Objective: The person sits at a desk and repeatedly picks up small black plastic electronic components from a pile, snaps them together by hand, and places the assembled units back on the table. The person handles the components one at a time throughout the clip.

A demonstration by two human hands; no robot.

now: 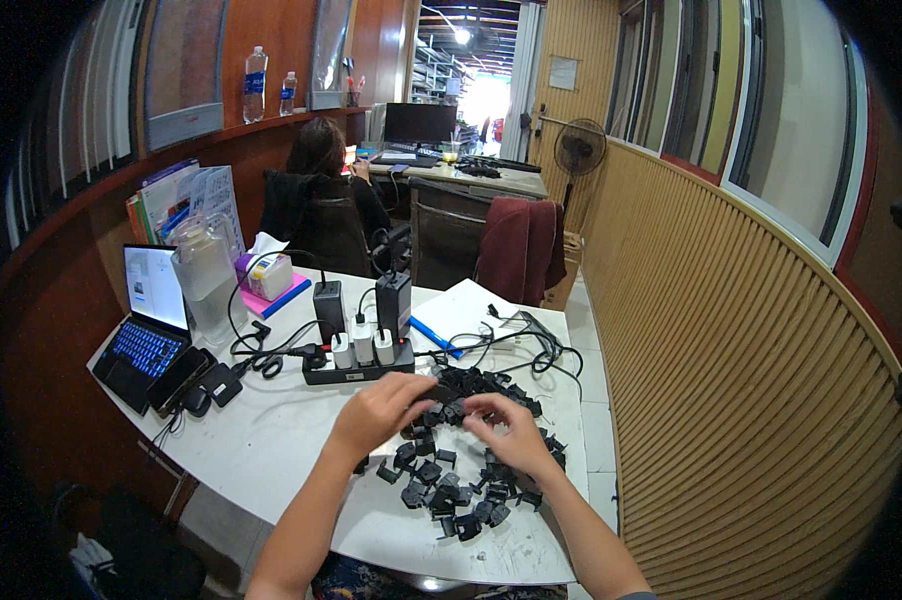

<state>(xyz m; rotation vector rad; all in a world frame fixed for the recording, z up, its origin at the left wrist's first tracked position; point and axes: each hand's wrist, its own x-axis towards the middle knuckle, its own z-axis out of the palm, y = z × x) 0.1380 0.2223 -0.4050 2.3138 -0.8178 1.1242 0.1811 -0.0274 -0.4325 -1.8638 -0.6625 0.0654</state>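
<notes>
Small black plastic parts [429, 470] lie loose in a heap on the white table [301, 455] in front of me. Over the far left side of the heap is my left hand [379, 408], its fingers bent together on what looks like one small black plastic part. Facing it, my right hand [506, 432] hovers over the heap with fingers and thumb curled inward. Dark pieces behind its fingertips blend in, so I cannot make out what it grips. A gap separates the two hands.
Beyond my hands stands a black power strip [359, 367] with chargers. Cables [541, 345] trail at right. A laptop [151, 335], water pitcher [209, 285] and tissue pack [268, 276] are on the left. Another person [321, 190] sits ahead, beside a chair [449, 235].
</notes>
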